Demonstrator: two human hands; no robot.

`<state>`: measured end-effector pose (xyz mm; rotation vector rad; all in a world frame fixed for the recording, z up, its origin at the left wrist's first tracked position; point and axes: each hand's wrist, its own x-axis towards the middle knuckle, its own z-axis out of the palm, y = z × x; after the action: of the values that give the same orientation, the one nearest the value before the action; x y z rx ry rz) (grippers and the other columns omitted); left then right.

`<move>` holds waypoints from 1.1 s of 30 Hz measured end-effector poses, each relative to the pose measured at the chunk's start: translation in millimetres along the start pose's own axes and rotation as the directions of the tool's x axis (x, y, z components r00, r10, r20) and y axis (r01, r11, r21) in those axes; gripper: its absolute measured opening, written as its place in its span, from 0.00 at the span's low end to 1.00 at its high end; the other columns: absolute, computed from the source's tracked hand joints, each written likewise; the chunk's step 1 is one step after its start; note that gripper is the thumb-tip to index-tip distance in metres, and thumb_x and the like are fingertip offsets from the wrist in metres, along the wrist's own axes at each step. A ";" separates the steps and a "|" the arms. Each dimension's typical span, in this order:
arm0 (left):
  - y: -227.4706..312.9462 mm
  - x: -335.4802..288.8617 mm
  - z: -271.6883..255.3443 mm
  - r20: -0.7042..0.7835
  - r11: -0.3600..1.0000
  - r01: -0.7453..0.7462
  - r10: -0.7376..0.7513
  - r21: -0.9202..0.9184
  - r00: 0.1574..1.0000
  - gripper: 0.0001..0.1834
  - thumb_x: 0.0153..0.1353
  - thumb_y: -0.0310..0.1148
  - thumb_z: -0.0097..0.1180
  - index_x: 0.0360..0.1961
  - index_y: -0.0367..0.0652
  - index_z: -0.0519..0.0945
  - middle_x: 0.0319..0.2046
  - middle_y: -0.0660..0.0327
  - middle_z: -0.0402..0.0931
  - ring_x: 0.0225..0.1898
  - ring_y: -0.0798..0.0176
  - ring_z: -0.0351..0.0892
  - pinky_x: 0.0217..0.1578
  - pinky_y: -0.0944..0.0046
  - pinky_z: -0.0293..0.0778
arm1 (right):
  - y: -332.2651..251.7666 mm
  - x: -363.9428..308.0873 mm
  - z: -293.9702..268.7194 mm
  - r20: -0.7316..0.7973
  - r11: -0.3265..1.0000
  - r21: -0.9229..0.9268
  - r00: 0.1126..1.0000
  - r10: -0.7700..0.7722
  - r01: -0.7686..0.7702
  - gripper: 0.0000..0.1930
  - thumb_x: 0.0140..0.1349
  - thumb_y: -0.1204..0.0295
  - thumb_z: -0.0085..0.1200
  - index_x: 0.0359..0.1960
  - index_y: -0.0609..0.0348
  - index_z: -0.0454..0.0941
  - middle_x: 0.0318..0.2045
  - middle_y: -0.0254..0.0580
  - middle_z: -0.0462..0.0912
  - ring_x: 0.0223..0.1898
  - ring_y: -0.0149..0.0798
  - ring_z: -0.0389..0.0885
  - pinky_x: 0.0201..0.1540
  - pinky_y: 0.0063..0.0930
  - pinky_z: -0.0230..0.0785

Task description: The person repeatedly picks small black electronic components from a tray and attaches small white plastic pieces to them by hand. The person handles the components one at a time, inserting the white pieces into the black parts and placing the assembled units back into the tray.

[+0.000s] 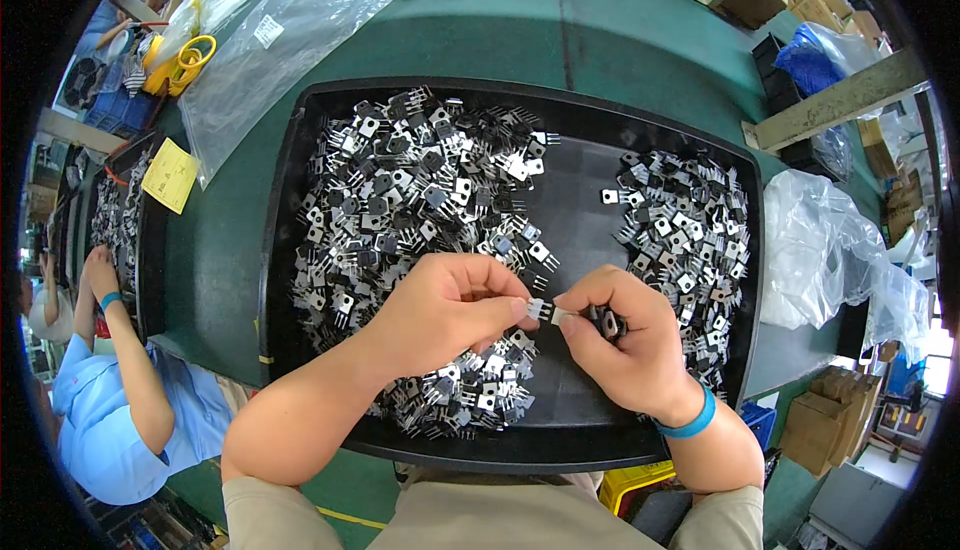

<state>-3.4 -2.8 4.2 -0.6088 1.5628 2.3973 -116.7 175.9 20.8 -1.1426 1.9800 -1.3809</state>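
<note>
My left hand (452, 312) is closed in a pinch, thumb against forefinger, on the leg end of a small transistor (540, 310). Opposite it, the thumb and forefinger of my right hand (632, 345) pinch around the metal tab end, so the fingertips of both hands nearly meet. Several more transistors (608, 325) with black bodies sit in the curled fingers of my right hand. Below the hands is a black tray (575, 390). A large heap of transistors (400, 185) fills its left side, and a smaller heap (690, 220) lies along its right side.
The tray stands on a green table (470, 25). A clear plastic bag (290, 40) and a yellow paper slip (171, 176) lie left; crumpled clear plastic (825, 250) lies right. A co-worker in a blue shirt (130, 420) handles parts in another tray (152, 250) at far left.
</note>
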 end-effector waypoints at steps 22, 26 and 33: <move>-5.4 2.7 1.3 0.027 0.996 0.062 -0.064 0.067 0.998 0.05 0.55 0.25 0.57 0.30 0.33 0.79 0.21 0.66 0.75 0.18 0.79 0.66 0.18 0.75 0.61 | 3.0 -1.0 6.4 0.112 0.965 0.116 0.968 0.223 -0.236 0.05 0.56 0.79 0.56 0.34 0.63 0.77 0.29 0.39 0.79 0.31 0.31 0.77 0.35 0.24 0.68; -2.6 1.5 2.2 0.054 0.997 0.071 -0.073 0.035 0.996 0.04 0.56 0.25 0.56 0.30 0.33 0.78 0.22 0.64 0.76 0.18 0.78 0.67 0.18 0.75 0.61 | 3.1 -1.3 6.2 0.196 0.875 0.274 0.914 0.355 -0.399 0.06 0.58 0.77 0.57 0.36 0.62 0.77 0.28 0.34 0.79 0.30 0.24 0.75 0.32 0.20 0.68; 3.3 3.5 -4.0 -0.009 0.940 0.213 -0.224 -0.266 0.975 0.13 0.65 0.36 0.48 0.31 0.35 0.76 0.23 0.53 0.77 0.15 0.67 0.71 0.10 0.73 0.59 | 8.4 12.1 -5.2 0.155 0.637 0.587 0.842 0.517 -0.499 0.01 0.63 0.77 0.51 0.34 0.60 0.75 0.22 0.38 0.80 0.15 0.19 0.68 0.17 0.13 0.57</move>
<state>-7.0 -8.0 3.9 -0.8375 1.1266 2.4496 -130.3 169.8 16.1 -0.2258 1.4935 -1.5299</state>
